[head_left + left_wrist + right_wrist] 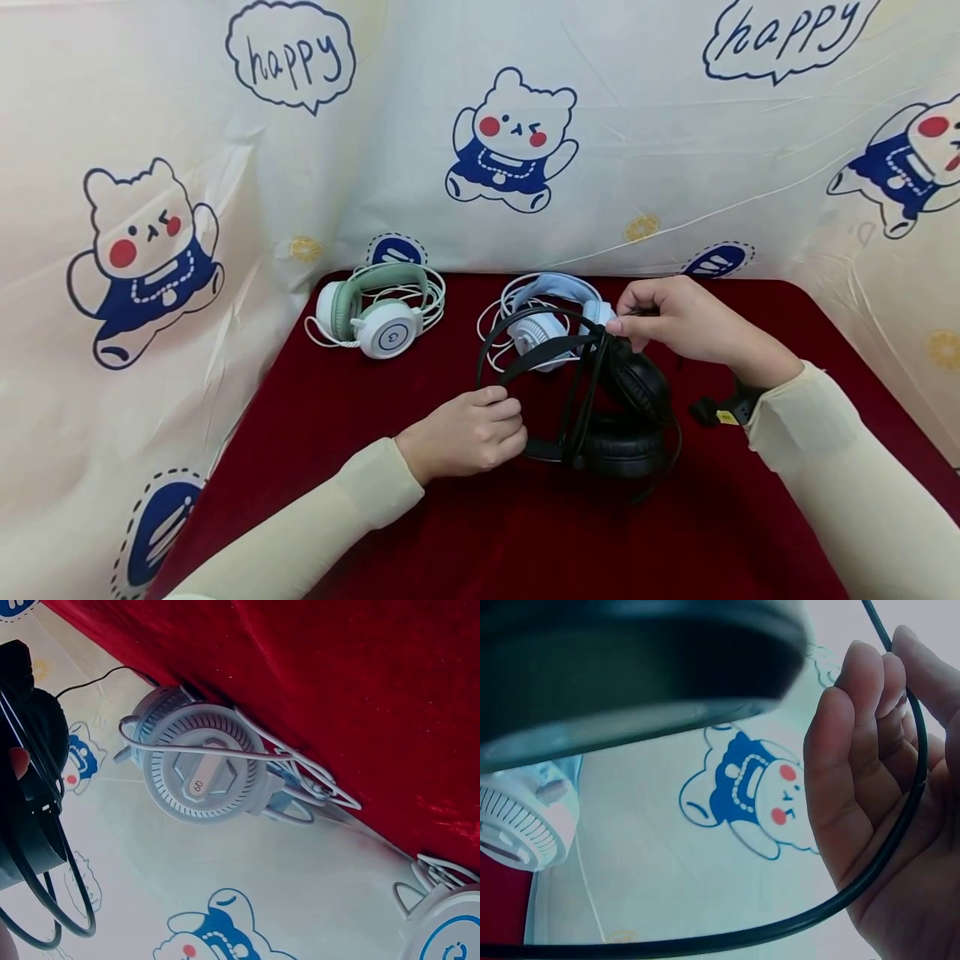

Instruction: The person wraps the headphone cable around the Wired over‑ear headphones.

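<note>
Right now the black headphones (pixel 624 443) look like the pair being worked on, just right of the middle of the head view. The left hand (pixel 467 433) has its fingers curled round one side of the headband (pixel 542 353). The right hand (pixel 671 318), a bit higher and to the right, pinches the black cord (pixel 906 817) between thumb and fingers.

As for how far along it is, I think it is partway. Two other pairs sit on the red cloth (pixel 360 500) with nobody touching them: the white and green headphones (pixel 390 335) at the upper left of the cloth, and the blue headphones (pixel 532 332) just behind the black pair. The black pair is not let go yet, and its cord still looks loose, so that seems to be the part left.

The black pair lies tipped over, ear cups to the right and headband to the left. The cups have fat, shiny pads. Bunched strands of cord run down across the middle. I can't tell if it touches the cloth.
</note>
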### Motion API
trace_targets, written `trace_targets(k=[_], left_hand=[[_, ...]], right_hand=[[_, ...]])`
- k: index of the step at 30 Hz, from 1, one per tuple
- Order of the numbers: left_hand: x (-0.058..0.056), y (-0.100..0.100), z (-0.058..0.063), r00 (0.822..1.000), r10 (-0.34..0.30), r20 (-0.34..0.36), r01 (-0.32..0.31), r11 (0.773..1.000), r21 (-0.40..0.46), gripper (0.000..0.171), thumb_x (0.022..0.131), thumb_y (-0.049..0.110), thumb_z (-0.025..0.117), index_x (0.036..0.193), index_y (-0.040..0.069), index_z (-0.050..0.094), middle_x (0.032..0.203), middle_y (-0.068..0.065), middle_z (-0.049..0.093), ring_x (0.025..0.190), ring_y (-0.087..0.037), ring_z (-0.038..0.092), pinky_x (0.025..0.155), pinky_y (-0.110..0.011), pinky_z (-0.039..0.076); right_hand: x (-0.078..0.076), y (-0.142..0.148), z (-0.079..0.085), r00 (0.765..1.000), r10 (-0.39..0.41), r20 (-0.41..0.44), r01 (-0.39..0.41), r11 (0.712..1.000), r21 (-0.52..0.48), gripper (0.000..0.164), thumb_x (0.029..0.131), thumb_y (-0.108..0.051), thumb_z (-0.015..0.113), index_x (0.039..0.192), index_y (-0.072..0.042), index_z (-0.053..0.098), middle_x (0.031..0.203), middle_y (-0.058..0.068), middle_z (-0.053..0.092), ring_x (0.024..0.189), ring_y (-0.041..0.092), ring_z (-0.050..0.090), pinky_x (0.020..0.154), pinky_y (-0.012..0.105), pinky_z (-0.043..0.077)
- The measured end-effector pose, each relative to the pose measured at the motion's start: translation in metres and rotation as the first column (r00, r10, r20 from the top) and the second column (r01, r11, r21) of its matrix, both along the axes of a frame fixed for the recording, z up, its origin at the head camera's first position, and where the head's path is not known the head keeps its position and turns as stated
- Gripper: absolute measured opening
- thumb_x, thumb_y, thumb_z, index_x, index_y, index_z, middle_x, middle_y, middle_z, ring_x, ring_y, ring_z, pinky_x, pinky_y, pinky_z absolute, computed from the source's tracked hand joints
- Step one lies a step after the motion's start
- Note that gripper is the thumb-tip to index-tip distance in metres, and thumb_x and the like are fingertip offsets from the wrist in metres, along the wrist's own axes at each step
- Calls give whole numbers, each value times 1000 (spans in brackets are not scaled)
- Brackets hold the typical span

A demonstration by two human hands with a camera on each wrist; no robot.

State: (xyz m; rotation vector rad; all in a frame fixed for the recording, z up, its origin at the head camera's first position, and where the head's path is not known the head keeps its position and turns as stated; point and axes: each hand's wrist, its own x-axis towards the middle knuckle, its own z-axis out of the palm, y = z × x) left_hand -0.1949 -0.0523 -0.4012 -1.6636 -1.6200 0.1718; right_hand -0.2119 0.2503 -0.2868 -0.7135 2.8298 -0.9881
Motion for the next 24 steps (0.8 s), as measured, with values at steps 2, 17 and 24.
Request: trace_targets(k=[2,17,24], left_hand=[[4,0,6,1000,-4,-1,4,1000,12,41,99,0,33,82,14,68,80,3,69,79,-14,54,76,-27,43],[-2,-2,-21,1000,5,19,-5,1000,-11,29,98,5,42,95,13,70,91,1,71,85,-16,56,80,-30,43],[-1,-2,-23,1000,-3,31,3,1000,3,21,96,6,49,95,11,69,91,0,70,85,-16,55,80,-30,42]], right_hand=[[-4,2,-2,1000,-5,8,5,1000,-4,18,91,-30,69,86,-13,66,71,0,65,68,18,62,66,33,51],[-22,9,-14,999,-22,30,23,1000,-10,19,91,-30,68,85,-13,67,74,0,67,69,18,65,73,35,53],[-27,11,-19,999,-20,27,20,1000,-1,19,92,-31,67,87,-12,67,76,0,68,69,17,66,74,34,54]])
